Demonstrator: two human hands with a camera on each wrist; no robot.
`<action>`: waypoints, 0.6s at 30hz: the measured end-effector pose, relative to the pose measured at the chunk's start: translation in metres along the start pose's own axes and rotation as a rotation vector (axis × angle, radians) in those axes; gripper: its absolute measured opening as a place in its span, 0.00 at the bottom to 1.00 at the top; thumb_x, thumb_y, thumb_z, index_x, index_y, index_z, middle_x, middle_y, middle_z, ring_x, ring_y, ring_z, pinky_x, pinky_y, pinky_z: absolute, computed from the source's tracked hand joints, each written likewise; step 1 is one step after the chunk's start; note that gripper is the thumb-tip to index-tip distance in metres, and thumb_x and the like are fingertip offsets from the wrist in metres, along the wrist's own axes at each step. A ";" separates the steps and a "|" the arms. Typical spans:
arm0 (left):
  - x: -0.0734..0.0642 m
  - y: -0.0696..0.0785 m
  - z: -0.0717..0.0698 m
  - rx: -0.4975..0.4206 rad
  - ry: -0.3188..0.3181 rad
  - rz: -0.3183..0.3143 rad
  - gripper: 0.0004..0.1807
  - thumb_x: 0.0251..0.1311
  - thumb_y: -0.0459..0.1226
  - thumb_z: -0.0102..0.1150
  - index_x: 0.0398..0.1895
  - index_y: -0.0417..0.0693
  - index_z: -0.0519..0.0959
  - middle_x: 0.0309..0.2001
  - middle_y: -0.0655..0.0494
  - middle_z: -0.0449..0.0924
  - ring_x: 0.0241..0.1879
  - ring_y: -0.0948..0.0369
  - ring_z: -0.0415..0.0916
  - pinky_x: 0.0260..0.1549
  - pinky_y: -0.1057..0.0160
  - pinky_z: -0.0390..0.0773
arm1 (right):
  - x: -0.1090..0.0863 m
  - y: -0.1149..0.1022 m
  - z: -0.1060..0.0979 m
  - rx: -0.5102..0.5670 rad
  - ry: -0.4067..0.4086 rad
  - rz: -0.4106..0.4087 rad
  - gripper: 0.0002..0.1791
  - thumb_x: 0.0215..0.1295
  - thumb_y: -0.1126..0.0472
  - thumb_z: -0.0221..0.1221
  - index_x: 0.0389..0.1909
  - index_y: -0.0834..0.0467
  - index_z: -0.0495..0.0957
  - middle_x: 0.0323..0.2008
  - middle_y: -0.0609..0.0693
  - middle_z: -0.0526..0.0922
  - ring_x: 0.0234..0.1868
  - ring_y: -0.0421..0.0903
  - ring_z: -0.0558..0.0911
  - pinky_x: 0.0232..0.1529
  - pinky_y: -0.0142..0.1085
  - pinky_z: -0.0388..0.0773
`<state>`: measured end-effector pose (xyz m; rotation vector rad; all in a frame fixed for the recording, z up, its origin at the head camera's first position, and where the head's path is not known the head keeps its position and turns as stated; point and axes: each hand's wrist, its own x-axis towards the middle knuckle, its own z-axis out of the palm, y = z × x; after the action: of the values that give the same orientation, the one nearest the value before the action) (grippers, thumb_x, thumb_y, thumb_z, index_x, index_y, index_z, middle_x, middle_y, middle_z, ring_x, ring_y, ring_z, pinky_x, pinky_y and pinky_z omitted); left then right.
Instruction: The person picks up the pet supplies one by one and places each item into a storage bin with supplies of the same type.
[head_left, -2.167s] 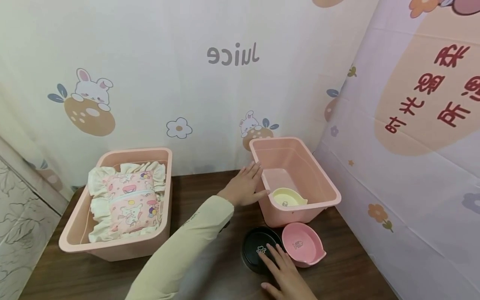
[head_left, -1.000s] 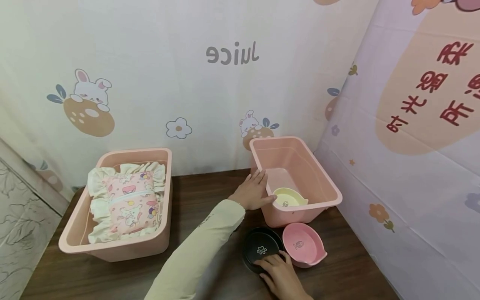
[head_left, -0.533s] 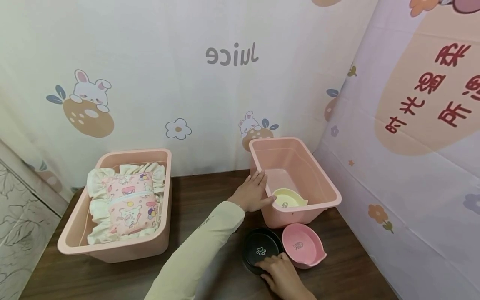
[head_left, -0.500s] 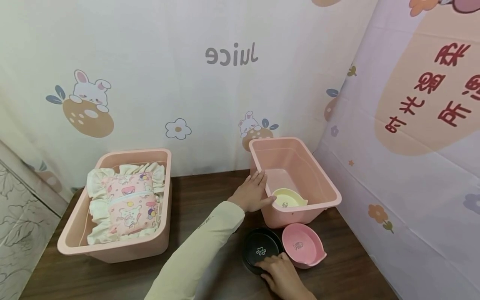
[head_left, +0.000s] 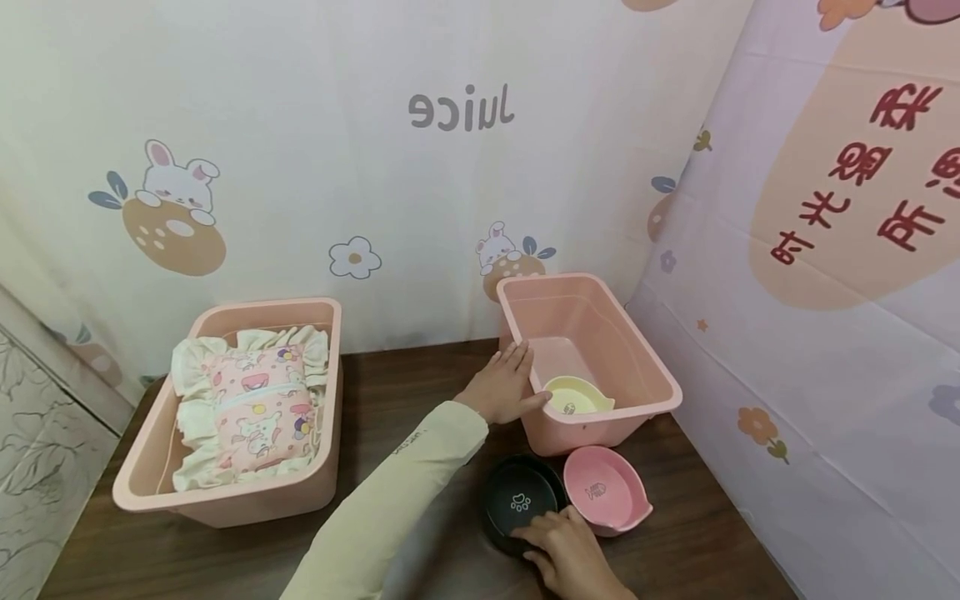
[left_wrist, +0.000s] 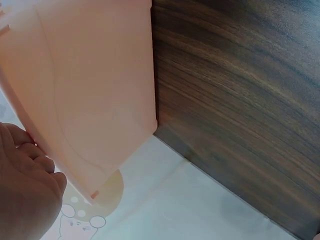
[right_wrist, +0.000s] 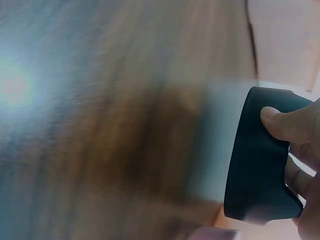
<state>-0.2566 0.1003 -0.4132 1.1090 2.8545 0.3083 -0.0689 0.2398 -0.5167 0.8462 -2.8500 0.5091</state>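
Your right hand [head_left: 568,550] is clamped on the black bowl [head_left: 510,500], thumb against the outer wall and fingers inside the rim; that bowl is just off the near left corner of the tub [head_left: 637,358]. Your left hand [head_left: 501,387] rests on the tub's left rim, fingers out straight, with the thumb spread apart from them by the near corner. Inside the tub, at its near end, lies the yellow bowl [head_left: 573,396]. Close in front of the tub's near wall you have the pink bowl [head_left: 606,487], with a fish drawn in it. Well to the tub's left stands the bin [head_left: 255,507], holding ruffled cloth [head_left: 197,421] under a printed pouch [head_left: 258,421]. Beneath the tub is the dark wooden table [head_left: 405,379]; behind it hangs a rabbit-print curtain [head_left: 420,208].
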 end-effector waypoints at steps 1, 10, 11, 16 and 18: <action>0.000 0.000 0.000 0.003 -0.001 -0.002 0.45 0.67 0.61 0.39 0.75 0.41 0.48 0.76 0.47 0.44 0.75 0.55 0.41 0.71 0.58 0.47 | 0.000 -0.002 -0.003 0.008 -0.001 0.003 0.16 0.51 0.61 0.69 0.41 0.44 0.85 0.32 0.34 0.81 0.33 0.34 0.77 0.31 0.27 0.59; 0.002 -0.001 0.002 0.010 -0.010 0.003 0.44 0.67 0.62 0.39 0.75 0.41 0.48 0.76 0.47 0.44 0.75 0.54 0.41 0.71 0.57 0.47 | -0.007 -0.012 -0.034 -0.034 0.102 -0.040 0.18 0.45 0.60 0.72 0.40 0.42 0.85 0.29 0.30 0.79 0.32 0.31 0.75 0.32 0.27 0.62; 0.002 -0.001 0.002 0.009 -0.011 0.005 0.44 0.67 0.61 0.38 0.75 0.40 0.48 0.76 0.46 0.44 0.75 0.54 0.40 0.71 0.57 0.47 | -0.008 -0.013 -0.037 -0.043 0.114 -0.040 0.19 0.44 0.61 0.72 0.40 0.42 0.85 0.29 0.30 0.78 0.32 0.31 0.74 0.33 0.27 0.62; 0.001 -0.001 0.000 -0.007 -0.024 0.006 0.44 0.68 0.61 0.38 0.75 0.40 0.47 0.76 0.47 0.43 0.75 0.54 0.39 0.72 0.57 0.46 | -0.017 -0.015 -0.054 -0.092 0.190 -0.031 0.23 0.39 0.62 0.74 0.39 0.40 0.84 0.27 0.27 0.76 0.30 0.29 0.72 0.33 0.27 0.60; 0.000 0.000 -0.001 -0.006 -0.027 0.006 0.44 0.68 0.61 0.38 0.75 0.41 0.47 0.76 0.47 0.43 0.75 0.54 0.39 0.72 0.57 0.46 | -0.021 -0.016 -0.062 -0.105 0.226 -0.026 0.24 0.38 0.62 0.74 0.39 0.39 0.84 0.27 0.26 0.76 0.30 0.28 0.71 0.34 0.26 0.58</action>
<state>-0.2569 0.1004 -0.4123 1.1117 2.8261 0.2997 -0.0412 0.2596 -0.4590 0.7547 -2.6311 0.4182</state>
